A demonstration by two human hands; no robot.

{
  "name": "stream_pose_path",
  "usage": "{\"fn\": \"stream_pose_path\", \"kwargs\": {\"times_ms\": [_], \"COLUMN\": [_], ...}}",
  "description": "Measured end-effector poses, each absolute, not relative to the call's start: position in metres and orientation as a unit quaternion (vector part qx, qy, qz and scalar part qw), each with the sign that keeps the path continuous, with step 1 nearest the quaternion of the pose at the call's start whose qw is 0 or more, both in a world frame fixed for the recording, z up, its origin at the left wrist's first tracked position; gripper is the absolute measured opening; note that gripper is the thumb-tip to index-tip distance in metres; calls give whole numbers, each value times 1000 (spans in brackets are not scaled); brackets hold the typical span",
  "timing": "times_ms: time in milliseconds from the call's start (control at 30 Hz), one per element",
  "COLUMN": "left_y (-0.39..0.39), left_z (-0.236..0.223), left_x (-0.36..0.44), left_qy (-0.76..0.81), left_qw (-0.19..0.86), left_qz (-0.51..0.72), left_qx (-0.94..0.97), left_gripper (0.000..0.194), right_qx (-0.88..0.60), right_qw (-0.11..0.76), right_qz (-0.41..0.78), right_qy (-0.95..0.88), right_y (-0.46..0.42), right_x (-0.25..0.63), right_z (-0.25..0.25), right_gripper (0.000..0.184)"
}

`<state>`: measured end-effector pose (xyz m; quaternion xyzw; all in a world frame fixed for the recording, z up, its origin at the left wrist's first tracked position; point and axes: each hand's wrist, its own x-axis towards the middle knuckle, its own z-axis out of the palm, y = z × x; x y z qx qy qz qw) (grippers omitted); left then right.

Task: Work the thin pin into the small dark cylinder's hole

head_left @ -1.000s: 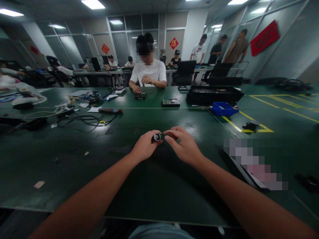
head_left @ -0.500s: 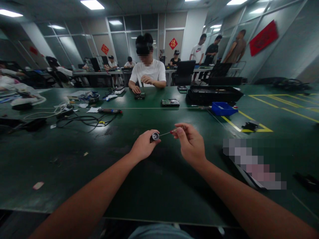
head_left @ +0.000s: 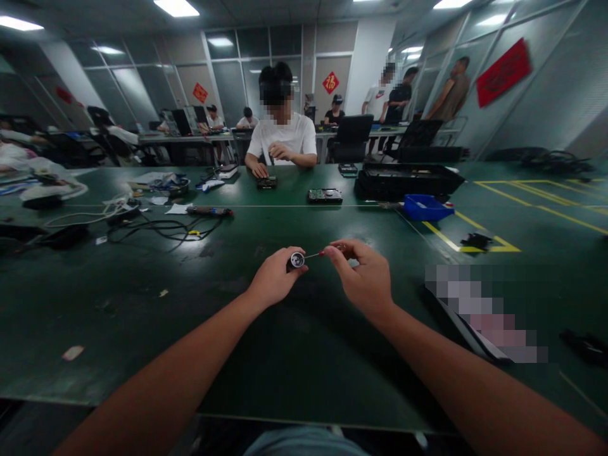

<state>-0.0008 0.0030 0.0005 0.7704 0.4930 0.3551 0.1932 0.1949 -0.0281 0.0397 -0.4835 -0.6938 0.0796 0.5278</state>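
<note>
My left hand is closed around a short dark cylindrical part whose round, silvery open end faces me. Its exact kind is not clear. My right hand grips the reddish handle of a screwdriver between thumb and fingers. The thin metal shaft points left, and its tip meets the rim or inside of the cylinder; which of the two I cannot tell. Both hands are held above the green table.
Opposite sits a person working on a small device. A hard drive, a black case and a blue bin stand beyond my hands. Left lie cables and a pen-like tool; right, a blurred-out item.
My right hand's fingers have shifted on the screwdriver handle, which has turned slightly. The cylinder's open end has tilted a little in my left hand.
</note>
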Motion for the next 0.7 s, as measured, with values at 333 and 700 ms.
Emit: {"fn": "stream_pose_path", "kwargs": {"times_ms": [333,700], "left_y": [2,3], "left_z": [-2,-2], "left_x": [0,-1], "left_qy": [485,486], "left_qw": [208,195], "left_qz": [340,336], "left_qx": [779,783], "left_gripper": [29,24], "right_qx": [-489,-401], "right_qw": [483,447], "right_qz": [7,123], "right_qy": [-726,-790], "right_y": [-29,-28], "right_x": [197,199], "right_z": [38,38], "right_gripper": [42,14]}}
